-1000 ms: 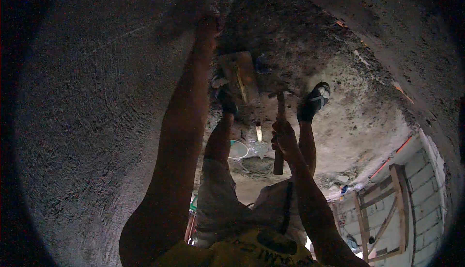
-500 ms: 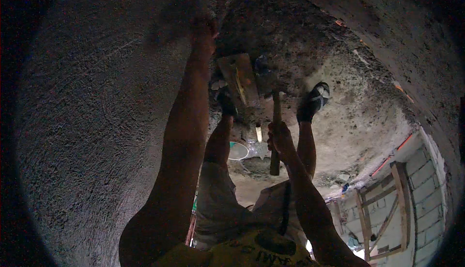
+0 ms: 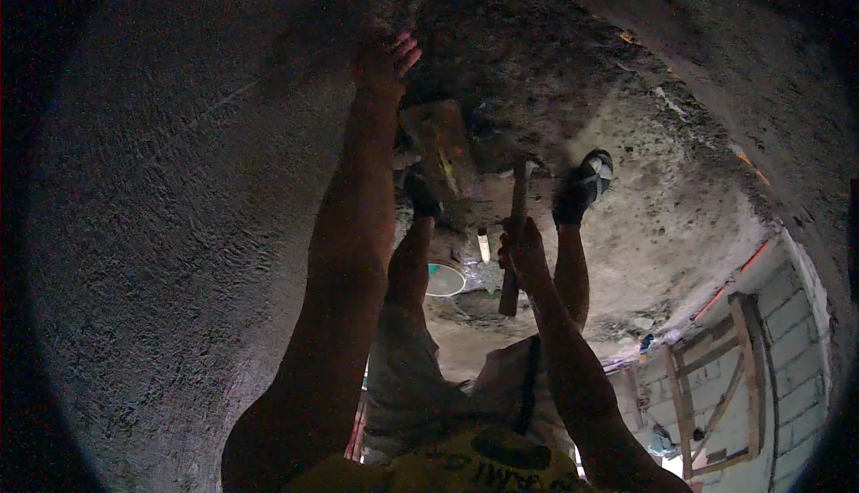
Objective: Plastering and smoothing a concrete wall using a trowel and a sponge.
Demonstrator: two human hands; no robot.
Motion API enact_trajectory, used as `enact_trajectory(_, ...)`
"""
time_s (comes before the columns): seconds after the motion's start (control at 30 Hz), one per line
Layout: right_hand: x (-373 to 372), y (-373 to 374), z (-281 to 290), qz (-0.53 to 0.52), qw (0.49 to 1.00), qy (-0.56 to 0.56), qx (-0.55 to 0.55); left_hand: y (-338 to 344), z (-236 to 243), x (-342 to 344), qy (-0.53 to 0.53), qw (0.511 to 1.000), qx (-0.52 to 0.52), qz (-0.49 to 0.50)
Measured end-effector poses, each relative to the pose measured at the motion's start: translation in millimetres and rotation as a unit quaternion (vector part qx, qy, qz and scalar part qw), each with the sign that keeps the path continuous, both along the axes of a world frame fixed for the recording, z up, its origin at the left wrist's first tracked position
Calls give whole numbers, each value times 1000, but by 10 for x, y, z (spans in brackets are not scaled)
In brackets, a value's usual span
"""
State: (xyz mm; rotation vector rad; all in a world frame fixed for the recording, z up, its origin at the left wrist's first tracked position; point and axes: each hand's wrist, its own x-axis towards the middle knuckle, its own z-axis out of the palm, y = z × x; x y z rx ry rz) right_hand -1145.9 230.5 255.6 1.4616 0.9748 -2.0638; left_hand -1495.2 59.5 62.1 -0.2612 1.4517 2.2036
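A hammer (image 3: 520, 187) with a wooden handle stands roughly upright in my right hand (image 3: 526, 250), its metal head at the top. My fingers wrap the handle below its middle. Stretched far ahead, my left hand (image 3: 390, 62) is beside the rough plastered wall (image 3: 179, 216). Its fingers show apart and hold nothing that I can see. Whether the palm touches the wall is hard to tell in the dark.
A flat board (image 3: 440, 148) lies on the dirt floor (image 3: 662, 189) ahead of my left foot. Between my legs are a round bucket (image 3: 446, 280) and a pale, short cylindrical thing (image 3: 484, 246). A wooden frame (image 3: 747, 377) leans by the block wall (image 3: 792, 350) at right.
My left hand's fingers have come into sight, spread to the right. The hammer has tipped slightly and shifted a little to the right with my right hand.
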Motion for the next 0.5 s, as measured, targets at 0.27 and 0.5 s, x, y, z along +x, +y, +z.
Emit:
enact_trajectory(0.27, -773, -370, -11, -16, 998, 25, -55, 121, 552, -293, -84, 982, -56, -159)
enact_trajectory(0.5, -922, -846, -370, -246, 937, 50, -243, 53, 457, -511, -198, 975, -66, -79)
